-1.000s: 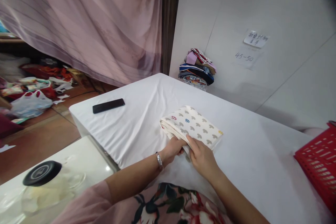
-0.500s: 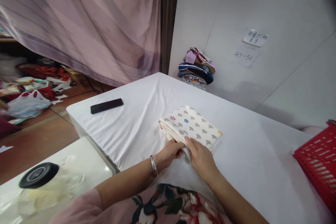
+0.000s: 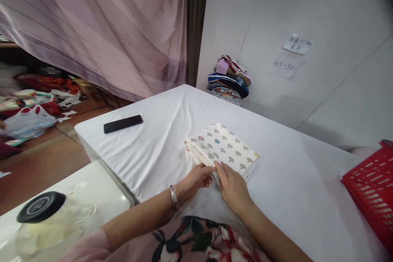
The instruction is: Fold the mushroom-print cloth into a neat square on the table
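Observation:
A folded white cloth (image 3: 225,143) printed with grey mushrooms and a few coloured ones lies on the white-covered table, its layered edge facing left and toward me. My left hand (image 3: 196,181), a silver bracelet on its wrist, has its fingers curled at the near edge and pinches the layers there. Right beside it, my right hand (image 3: 233,186) grips the same near edge, thumb toward the left hand and fingers over the top. The undersides of the fingers are partly hidden.
A black phone (image 3: 123,124) lies on the white tablecloth (image 3: 153,143) at left. A lidded clear jug (image 3: 46,229) stands on a white surface at lower left. The red basket (image 3: 368,184) is at right. Folded clothes (image 3: 229,80) are stacked beyond the table, by the wall.
The folded cloth has stayed nearly in place. My left hand has shifted slightly left and down along the near edge; my right hand still grips it.

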### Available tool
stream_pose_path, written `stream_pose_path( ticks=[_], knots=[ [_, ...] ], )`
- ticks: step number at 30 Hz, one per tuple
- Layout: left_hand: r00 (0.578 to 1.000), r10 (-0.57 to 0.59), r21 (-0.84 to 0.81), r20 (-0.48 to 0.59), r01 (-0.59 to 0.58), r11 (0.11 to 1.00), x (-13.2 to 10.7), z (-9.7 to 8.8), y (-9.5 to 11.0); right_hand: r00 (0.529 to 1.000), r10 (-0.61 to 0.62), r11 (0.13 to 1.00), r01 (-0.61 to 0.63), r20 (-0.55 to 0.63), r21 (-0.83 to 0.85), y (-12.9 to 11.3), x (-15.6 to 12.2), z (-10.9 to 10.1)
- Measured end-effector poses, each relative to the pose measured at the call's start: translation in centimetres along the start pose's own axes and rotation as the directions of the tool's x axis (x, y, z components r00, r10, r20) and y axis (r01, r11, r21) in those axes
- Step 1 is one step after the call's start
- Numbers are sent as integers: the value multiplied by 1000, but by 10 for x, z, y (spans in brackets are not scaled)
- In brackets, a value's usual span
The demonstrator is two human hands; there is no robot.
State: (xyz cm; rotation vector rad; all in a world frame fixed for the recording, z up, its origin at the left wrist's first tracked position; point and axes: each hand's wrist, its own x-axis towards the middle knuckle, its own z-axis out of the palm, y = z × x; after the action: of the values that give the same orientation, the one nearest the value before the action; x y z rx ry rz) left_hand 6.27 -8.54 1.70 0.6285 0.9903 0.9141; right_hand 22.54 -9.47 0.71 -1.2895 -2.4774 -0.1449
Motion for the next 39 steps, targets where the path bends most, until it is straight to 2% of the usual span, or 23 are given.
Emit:
stream_pose_path(
  ticks=[5,11,15,21,28,34,39],
  knots=[
    [997,12,77,-72,-6,997,3,-4,-5,1000,1,998,-1,5,55,-2,-1,1],
    [995,34,152,-96,-19,988,4,-5,-6,996,23,999,-20,87,-31,-6,-3,7],
    [993,51,186,-104,-31,982,3,-4,-5,990,28,999,-22,139,-43,-9,-4,5],
    [993,44,216,-114,-19,976,1,-5,-2,997,-31,995,23,74,102,-10,-5,-4],
    [993,-2,109,-118,15,994,-5,-5,1,994,-99,977,89,44,195,-5,-4,2],
    [994,-18,115,-107,30,993,-6,-5,1,988,-142,967,127,54,223,0,-2,-4],
    [989,-34,72,-145,45,996,-9,-3,4,986,-149,965,128,76,229,2,-3,-5]
  ],
)
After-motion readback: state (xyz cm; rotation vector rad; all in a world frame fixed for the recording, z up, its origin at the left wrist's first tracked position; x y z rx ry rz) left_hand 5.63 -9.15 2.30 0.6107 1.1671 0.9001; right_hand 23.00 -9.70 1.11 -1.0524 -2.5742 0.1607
